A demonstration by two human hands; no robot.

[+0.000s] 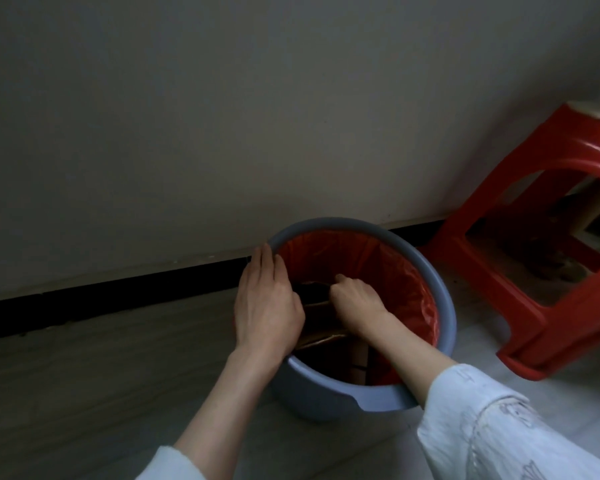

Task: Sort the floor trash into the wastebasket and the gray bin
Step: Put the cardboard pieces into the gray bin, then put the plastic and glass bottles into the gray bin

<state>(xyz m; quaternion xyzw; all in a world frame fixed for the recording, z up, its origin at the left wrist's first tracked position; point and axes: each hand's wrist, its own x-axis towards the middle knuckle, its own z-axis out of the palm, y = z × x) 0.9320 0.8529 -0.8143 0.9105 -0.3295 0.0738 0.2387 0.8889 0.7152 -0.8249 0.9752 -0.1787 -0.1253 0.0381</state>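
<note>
A person's left hand (pixel 267 306) rests on the rim of a blue-gray wastebasket (pixel 445 317) lined in red, while the right hand (pixel 355 301) presses cardboard (pixel 321 336) inside, beside a red stool (pixel 534 258).

Gray bin (pixel 444 306) sits close to wall (pixel 222 116), little room behind it. Red stool (pixel 530 271) stands just right of bin, blocks that side. Bare floor (pixel 84 358) left of bin, wide open. Bin mouth crowded: left hand (pixel 267 306), right hand (pixel 355 301), brown cardboard (pixel 321 336) fill left half. Right half of mouth free, red bag (pixel 406 282) lining it.
</note>
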